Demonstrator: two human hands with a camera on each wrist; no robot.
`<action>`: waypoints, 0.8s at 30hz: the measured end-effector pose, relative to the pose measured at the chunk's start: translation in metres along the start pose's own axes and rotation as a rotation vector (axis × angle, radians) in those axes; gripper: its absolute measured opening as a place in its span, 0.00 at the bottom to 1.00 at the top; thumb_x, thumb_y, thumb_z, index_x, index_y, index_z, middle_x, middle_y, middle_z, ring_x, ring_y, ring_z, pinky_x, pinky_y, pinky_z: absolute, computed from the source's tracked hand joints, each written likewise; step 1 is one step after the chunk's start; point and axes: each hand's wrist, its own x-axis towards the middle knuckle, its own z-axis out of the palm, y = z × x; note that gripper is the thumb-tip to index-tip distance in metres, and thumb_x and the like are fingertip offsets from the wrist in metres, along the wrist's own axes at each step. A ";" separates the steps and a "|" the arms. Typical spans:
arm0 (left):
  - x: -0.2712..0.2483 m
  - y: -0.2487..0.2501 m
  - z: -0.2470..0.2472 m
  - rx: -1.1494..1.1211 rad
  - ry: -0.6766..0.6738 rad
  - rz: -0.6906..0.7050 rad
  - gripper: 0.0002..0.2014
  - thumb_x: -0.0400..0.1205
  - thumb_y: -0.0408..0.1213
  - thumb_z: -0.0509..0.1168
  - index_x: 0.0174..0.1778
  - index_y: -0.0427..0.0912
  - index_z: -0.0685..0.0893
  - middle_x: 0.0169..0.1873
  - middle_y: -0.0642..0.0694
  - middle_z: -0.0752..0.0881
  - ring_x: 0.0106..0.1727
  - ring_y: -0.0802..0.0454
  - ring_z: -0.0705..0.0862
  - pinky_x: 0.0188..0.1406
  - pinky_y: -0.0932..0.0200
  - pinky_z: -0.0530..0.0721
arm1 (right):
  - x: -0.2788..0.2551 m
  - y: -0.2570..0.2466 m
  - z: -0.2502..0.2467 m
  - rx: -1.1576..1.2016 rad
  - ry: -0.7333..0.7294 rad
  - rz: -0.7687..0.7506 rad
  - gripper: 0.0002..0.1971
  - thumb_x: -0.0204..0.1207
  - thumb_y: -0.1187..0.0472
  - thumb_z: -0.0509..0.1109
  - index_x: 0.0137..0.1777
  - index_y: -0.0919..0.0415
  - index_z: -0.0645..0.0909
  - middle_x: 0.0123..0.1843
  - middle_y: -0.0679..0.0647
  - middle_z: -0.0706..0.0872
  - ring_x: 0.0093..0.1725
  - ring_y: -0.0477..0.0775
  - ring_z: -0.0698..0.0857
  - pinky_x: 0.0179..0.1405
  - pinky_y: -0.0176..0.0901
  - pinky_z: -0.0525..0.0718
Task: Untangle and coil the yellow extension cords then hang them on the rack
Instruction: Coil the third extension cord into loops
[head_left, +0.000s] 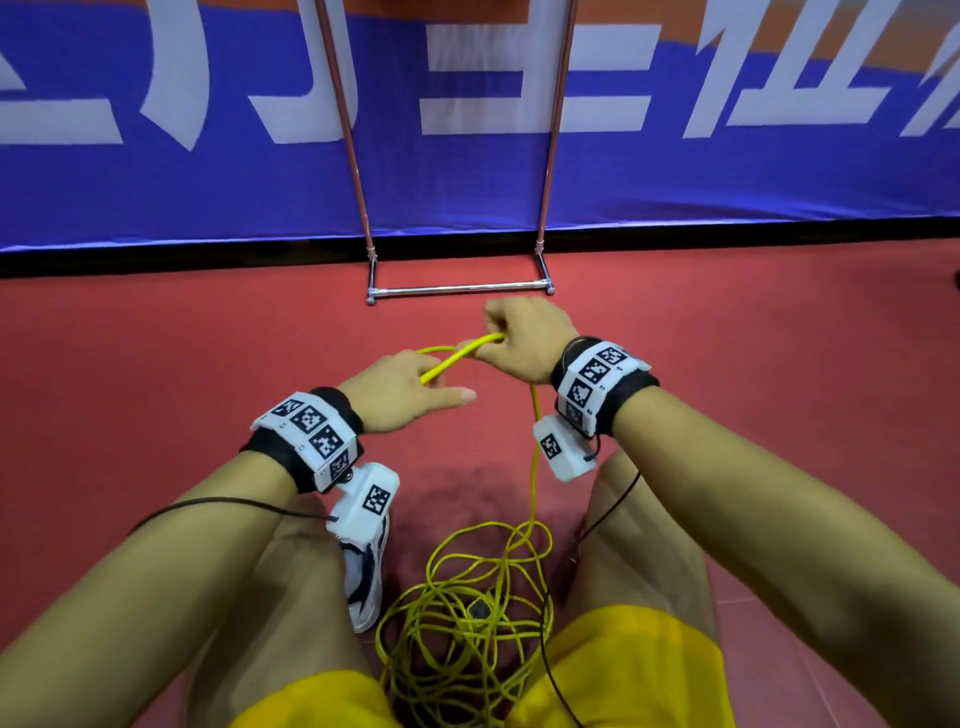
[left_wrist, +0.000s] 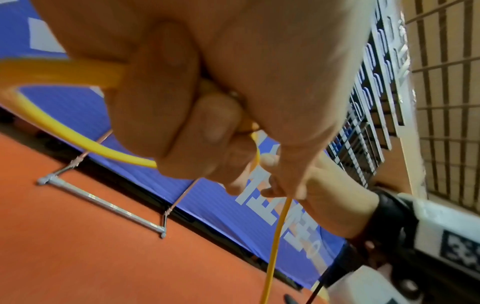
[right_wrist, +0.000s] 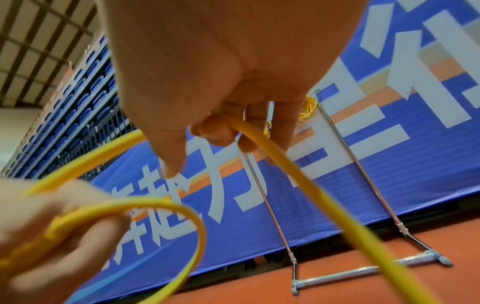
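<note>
Sports-hall surroundings, seen past the work

A red floor (head_left: 156, 364) runs up to a blue banner (head_left: 208, 182) printed with large white characters and an orange band along its top (a black strip edges its foot). One white and dark sneaker (head_left: 366, 582) stands on the floor, yellow shorts (head_left: 634, 670) show at the near edge, and a thin black cable (head_left: 218, 503) trails from the wrist gear. The wrist views catch rows of blue stadium seats (right_wrist: 78, 98) under a gridded ceiling (left_wrist: 449, 82).

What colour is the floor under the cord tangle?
Red floor beneath the yellow cord tangle; clearest in the head view.
</note>
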 end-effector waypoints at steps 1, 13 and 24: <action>-0.001 -0.002 0.004 -0.105 -0.033 -0.017 0.23 0.83 0.54 0.68 0.30 0.43 0.70 0.15 0.52 0.67 0.16 0.52 0.64 0.18 0.61 0.64 | 0.003 0.004 0.001 0.031 0.037 -0.002 0.22 0.72 0.41 0.72 0.31 0.53 0.67 0.29 0.48 0.79 0.35 0.59 0.77 0.35 0.46 0.71; 0.011 -0.027 0.057 -1.182 -0.126 -0.227 0.26 0.90 0.52 0.53 0.25 0.47 0.62 0.16 0.49 0.60 0.13 0.58 0.55 0.15 0.78 0.53 | -0.001 0.049 0.111 0.529 0.059 0.295 0.19 0.74 0.55 0.76 0.28 0.54 0.70 0.21 0.45 0.72 0.24 0.47 0.67 0.28 0.41 0.68; 0.060 -0.065 0.033 -1.842 0.291 -0.204 0.29 0.89 0.54 0.56 0.21 0.49 0.66 0.18 0.56 0.64 0.15 0.61 0.64 0.06 0.68 0.58 | -0.015 0.073 0.186 0.407 -0.390 0.461 0.27 0.83 0.36 0.59 0.32 0.57 0.72 0.26 0.60 0.86 0.34 0.62 0.89 0.42 0.47 0.83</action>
